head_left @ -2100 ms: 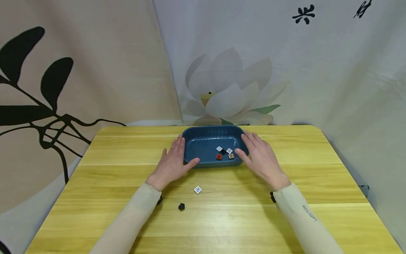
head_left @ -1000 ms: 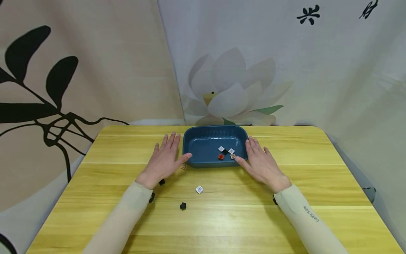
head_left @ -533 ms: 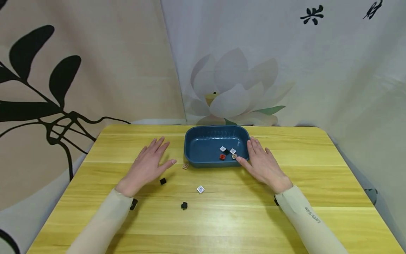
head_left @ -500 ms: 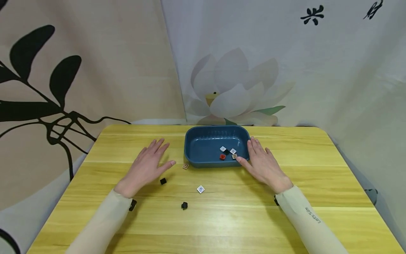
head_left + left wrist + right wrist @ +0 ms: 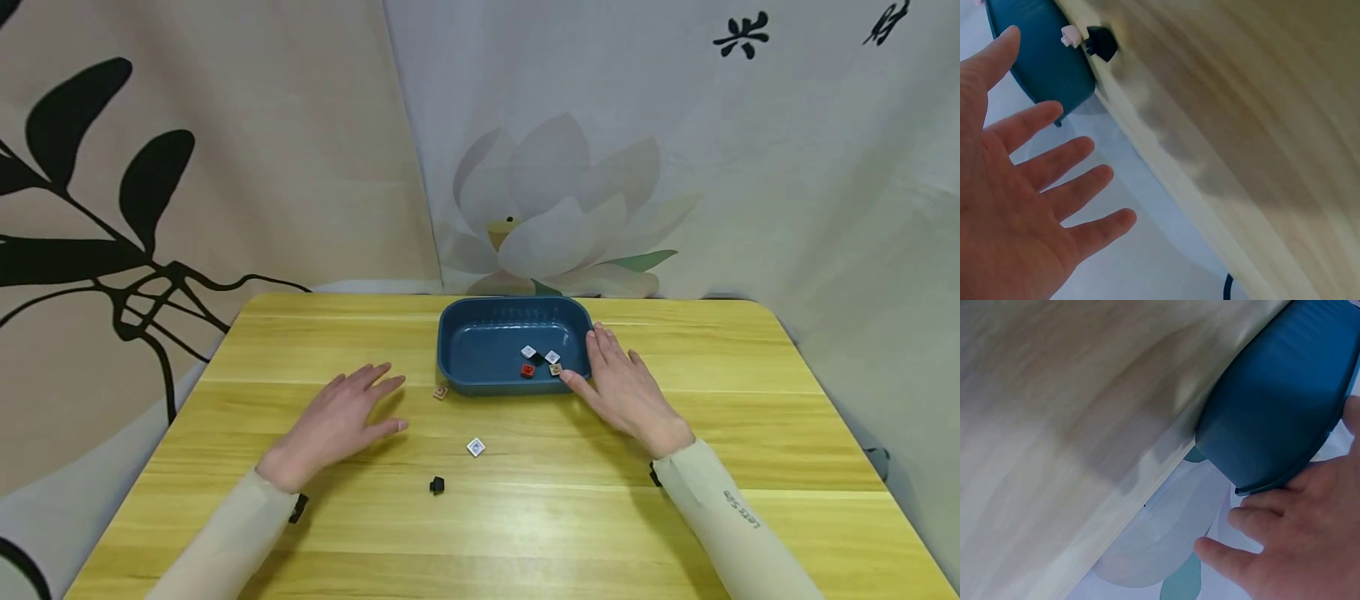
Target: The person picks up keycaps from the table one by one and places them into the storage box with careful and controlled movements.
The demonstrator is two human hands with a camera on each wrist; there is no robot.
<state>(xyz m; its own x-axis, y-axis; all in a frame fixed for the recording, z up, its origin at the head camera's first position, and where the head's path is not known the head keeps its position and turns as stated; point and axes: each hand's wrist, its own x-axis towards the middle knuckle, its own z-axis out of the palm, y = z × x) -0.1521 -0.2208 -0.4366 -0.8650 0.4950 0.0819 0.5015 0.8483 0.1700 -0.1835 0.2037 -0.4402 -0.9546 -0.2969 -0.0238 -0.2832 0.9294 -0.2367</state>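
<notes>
A dark blue rectangular dish [image 5: 480, 388] stands near the table's far edge, holding several small square pieces, among them a red piece [image 5: 528, 370]. My right hand [image 5: 628, 392] rests with straight fingers along the dish's right side, thumb at its front rim. Left of the dish, my left hand [image 5: 333, 421] hovers over the table with spread, relaxed fingers and holds nothing. Near it lie a beige piece [image 5: 440, 392], a white piece [image 5: 476, 447] and a black piece [image 5: 437, 485]. Another black piece is hidden by the left hand in the head view.
The wooden table [image 5: 712, 533] has a far edge close behind the dish. Beyond it hangs a pale curtain [image 5: 315, 150] with plant and flower prints. Both forearms reach in from the near side.
My left hand has left the dish's left side, moving left and then nearer, uncovering the beige piece. The black piece seen beside it earlier is now covered. My right hand stays at the dish.
</notes>
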